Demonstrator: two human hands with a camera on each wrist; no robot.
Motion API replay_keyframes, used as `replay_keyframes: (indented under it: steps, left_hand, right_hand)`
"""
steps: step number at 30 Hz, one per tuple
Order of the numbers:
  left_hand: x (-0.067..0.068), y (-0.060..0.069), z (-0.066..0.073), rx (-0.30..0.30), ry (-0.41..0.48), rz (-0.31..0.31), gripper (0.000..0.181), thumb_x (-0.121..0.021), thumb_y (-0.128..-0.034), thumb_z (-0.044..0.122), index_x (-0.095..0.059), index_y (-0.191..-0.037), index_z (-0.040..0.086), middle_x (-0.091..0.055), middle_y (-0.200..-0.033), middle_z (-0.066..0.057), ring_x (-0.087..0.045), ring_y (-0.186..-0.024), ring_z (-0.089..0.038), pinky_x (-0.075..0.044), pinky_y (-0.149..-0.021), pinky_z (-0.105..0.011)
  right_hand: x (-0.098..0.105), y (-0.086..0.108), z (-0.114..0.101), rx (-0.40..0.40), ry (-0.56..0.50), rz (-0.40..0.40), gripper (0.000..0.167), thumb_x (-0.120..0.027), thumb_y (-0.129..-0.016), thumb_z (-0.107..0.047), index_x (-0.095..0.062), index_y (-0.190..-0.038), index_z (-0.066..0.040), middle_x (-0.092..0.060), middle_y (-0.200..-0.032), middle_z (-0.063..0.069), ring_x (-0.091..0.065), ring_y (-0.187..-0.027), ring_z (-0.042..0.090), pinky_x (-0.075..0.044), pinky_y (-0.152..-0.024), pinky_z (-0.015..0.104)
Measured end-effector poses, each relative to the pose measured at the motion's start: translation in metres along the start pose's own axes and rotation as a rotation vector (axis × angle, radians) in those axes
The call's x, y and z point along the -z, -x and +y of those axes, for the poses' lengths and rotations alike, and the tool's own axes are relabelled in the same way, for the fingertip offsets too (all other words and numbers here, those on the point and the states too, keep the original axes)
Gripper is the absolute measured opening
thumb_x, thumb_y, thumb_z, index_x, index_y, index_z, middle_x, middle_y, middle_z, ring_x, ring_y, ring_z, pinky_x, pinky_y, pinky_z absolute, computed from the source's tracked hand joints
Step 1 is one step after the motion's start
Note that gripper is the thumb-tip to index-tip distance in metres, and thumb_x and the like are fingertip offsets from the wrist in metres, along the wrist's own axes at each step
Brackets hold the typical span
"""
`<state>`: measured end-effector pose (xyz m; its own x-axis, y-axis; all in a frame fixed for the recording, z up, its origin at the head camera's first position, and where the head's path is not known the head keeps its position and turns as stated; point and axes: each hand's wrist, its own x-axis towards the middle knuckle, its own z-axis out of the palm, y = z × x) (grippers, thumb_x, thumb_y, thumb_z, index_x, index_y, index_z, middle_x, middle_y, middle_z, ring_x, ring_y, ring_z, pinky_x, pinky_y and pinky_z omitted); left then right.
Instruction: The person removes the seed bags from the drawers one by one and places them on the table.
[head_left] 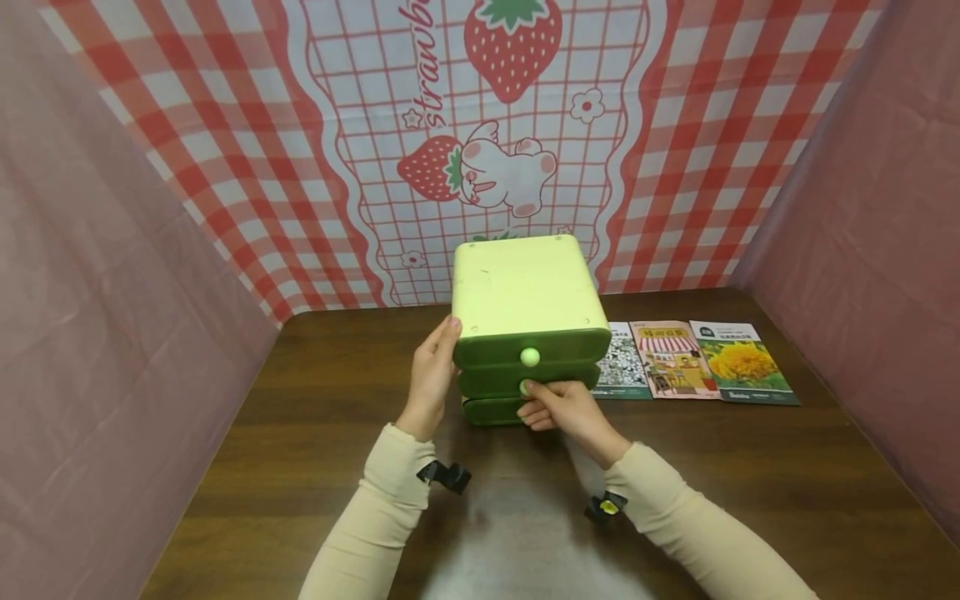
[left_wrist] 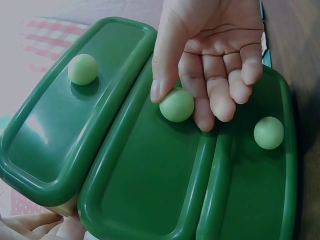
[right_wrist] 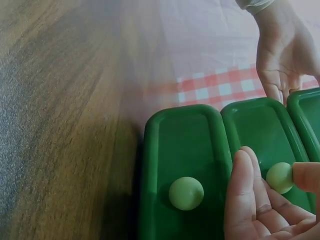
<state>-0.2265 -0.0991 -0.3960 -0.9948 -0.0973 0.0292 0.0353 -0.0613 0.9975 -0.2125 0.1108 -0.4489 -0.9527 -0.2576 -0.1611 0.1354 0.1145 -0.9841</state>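
A small three-drawer box (head_left: 525,283) with a pale yellow-green top and dark green drawer fronts stands on the table. Each front bears a round light green knob. My right hand (head_left: 566,410) pinches the middle drawer's knob (left_wrist: 177,105) between thumb and index finger, its other fingers loosely bent below. Against the box's left side rests my left hand (head_left: 431,375), fingers extended along the wall. The top knob (head_left: 529,357) and the bottom knob (left_wrist: 269,133) are untouched. The drawers look closed or nearly so; the contents are hidden.
Several printed booklets or cards (head_left: 675,360) lie on the brown wooden table (head_left: 337,375) right of the box. A red-checked strawberry cloth (head_left: 480,208) hangs behind, with pink curtains (head_left: 847,250) at both sides.
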Motion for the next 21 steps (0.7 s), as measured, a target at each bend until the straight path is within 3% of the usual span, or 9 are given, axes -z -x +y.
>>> replay_keyframes:
  steps: [1,3,6,12,21]
  left_hand:
    - [0.0,0.0,0.0,-0.001,-0.011,0.005,0.06,-0.051,-0.0993,0.049,-0.044,-0.148,0.014,-0.044,-0.153,-0.002,-0.058,-0.098,-0.01,-0.05,-0.095,-0.033]
    - [0.001,0.0,0.001,0.0,-0.027,0.015,0.059,-0.051,-0.0989,0.049,-0.046,-0.147,0.015,-0.046,-0.151,-0.001,-0.047,-0.071,-0.004,-0.048,-0.081,-0.027]
    - [0.001,0.0,0.002,0.004,-0.031,0.017,0.058,-0.052,-0.0988,0.049,-0.047,-0.146,0.016,-0.049,-0.149,-0.001,-0.032,-0.052,-0.003,-0.045,-0.069,-0.024]
    - [0.002,-0.002,0.001,0.011,-0.011,0.011,0.058,-0.054,-0.0981,0.048,-0.048,-0.145,0.016,-0.052,-0.146,-0.003,-0.031,-0.048,-0.001,-0.042,-0.06,-0.019]
    - [0.002,-0.002,0.0,0.013,-0.031,0.011,0.059,-0.052,-0.0983,0.05,-0.047,-0.146,0.015,-0.048,-0.15,-0.001,-0.037,-0.055,-0.001,-0.046,-0.067,-0.021]
  right_hand:
    - [-0.001,0.0,0.0,0.004,-0.003,0.003,0.051,-0.06,-0.098,-0.035,-0.066,-0.112,0.013,-0.076,-0.083,0.013,-0.073,-0.07,0.017,-0.062,-0.076,0.045]
    - [-0.001,0.001,-0.001,0.006,-0.013,0.008,0.051,-0.06,-0.098,-0.035,-0.066,-0.111,0.013,-0.076,-0.082,0.011,-0.073,-0.07,0.016,-0.062,-0.076,0.045]
    - [-0.002,0.001,0.0,0.009,-0.025,0.01,0.05,-0.06,-0.098,-0.034,-0.066,-0.111,0.014,-0.075,-0.08,0.009,-0.072,-0.068,0.013,-0.062,-0.075,0.044]
    - [-0.003,0.003,0.0,0.016,-0.048,0.018,0.052,-0.061,-0.097,-0.034,-0.066,-0.109,0.016,-0.075,-0.08,0.012,-0.072,-0.069,0.015,-0.063,-0.073,0.042]
    - [-0.001,0.011,0.002,0.067,0.021,0.015,0.054,-0.062,-0.096,-0.039,-0.069,-0.106,0.013,-0.075,-0.077,0.008,-0.073,-0.073,0.027,-0.061,-0.074,0.049]
